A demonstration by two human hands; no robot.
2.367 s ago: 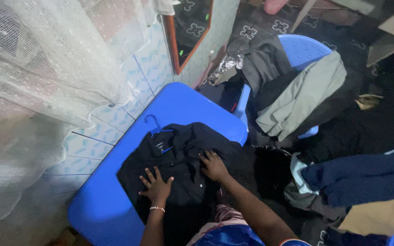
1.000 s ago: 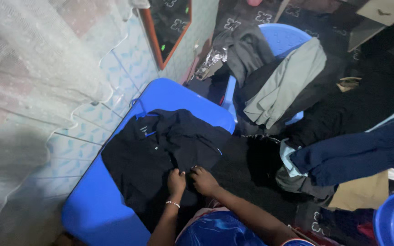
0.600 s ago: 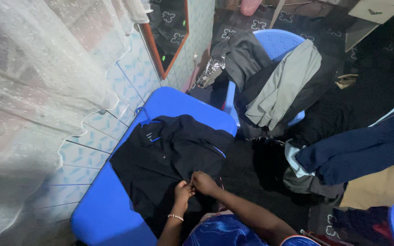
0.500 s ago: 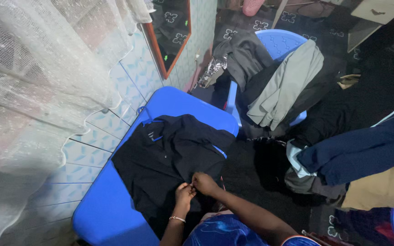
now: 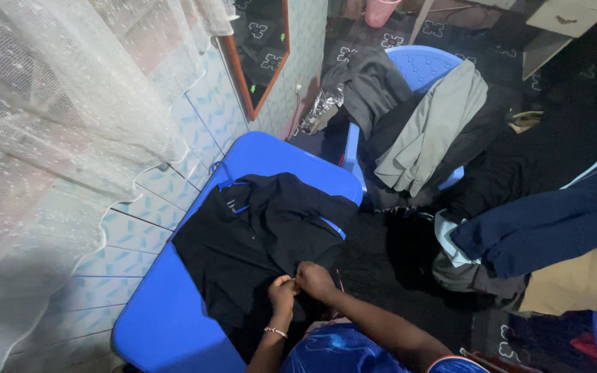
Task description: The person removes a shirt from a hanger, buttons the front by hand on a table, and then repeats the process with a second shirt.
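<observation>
A black shirt (image 5: 257, 242) on a blue hanger (image 5: 224, 181) lies flat on a blue plastic table (image 5: 167, 324). My left hand (image 5: 282, 293), with a bracelet on the wrist, and my right hand (image 5: 314, 280) meet at the shirt's front, low down near the table's near edge. Both hands pinch the fabric there with closed fingers. What is between the fingertips is too small to make out.
A blue plastic chair (image 5: 426, 69) piled with grey and dark clothes (image 5: 423, 131) stands beyond the table. Dark blue garments (image 5: 547, 221) lie at the right. A lace curtain (image 5: 57, 103) and tiled wall with a framed mirror (image 5: 260, 48) run along the left.
My hands moved from lying flat and apart on the shirt to meeting at its lower front, pinching the fabric. They have stayed there over the last second.
</observation>
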